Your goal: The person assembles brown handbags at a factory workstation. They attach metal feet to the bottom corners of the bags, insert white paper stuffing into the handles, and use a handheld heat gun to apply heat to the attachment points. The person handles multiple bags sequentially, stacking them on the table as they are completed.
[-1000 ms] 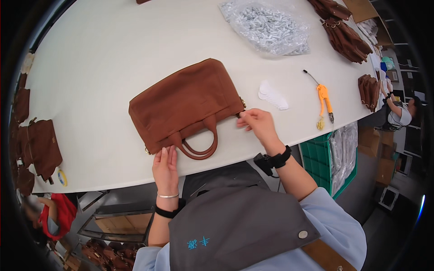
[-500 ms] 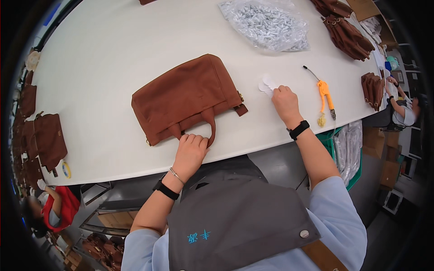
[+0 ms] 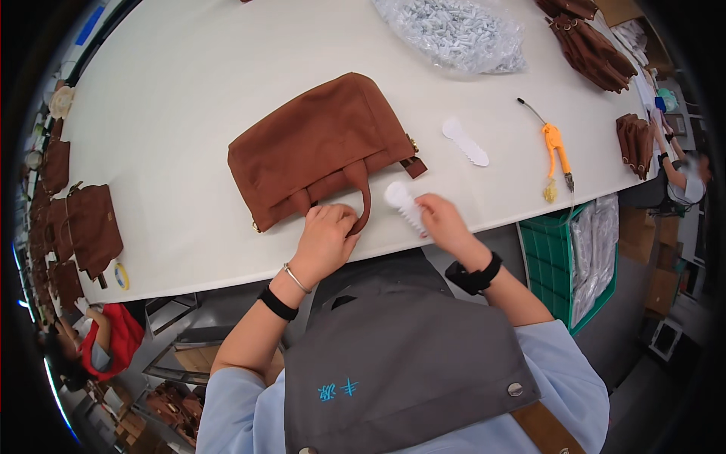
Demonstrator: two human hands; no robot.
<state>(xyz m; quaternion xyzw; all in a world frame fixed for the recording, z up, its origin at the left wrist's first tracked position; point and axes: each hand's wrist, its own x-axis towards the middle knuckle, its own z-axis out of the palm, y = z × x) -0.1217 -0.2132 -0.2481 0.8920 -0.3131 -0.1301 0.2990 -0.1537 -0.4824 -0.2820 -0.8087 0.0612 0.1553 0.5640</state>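
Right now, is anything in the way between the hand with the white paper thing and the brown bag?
Nothing visible. The right hand holds the white scalloped strip just beside the brown bag, with only bare table between them. The left hand already rests on the bag's handle.

Surface (image 3: 189, 113): large, white, rounded edge. Lying on it:
- brown handbag (image 3: 321, 147), centre, flat, handles toward 6 o'clock;
- white scalloped card strip (image 3: 466, 141), just at 3 o'clock of the bag;
- orange-handled tool (image 3: 556, 147) with thin cord, farther toward 3 o'clock;
- clear bag of small white pieces (image 3: 454, 34), 1 o'clock;
- brown leather goods (image 3: 590, 45), 2 o'clock, and a smaller stack (image 3: 631, 136) at the 3 o'clock rim;
- more brown bags (image 3: 83, 223) at the 9 o'clock edge, a yellow tape roll (image 3: 121, 275) beside them.
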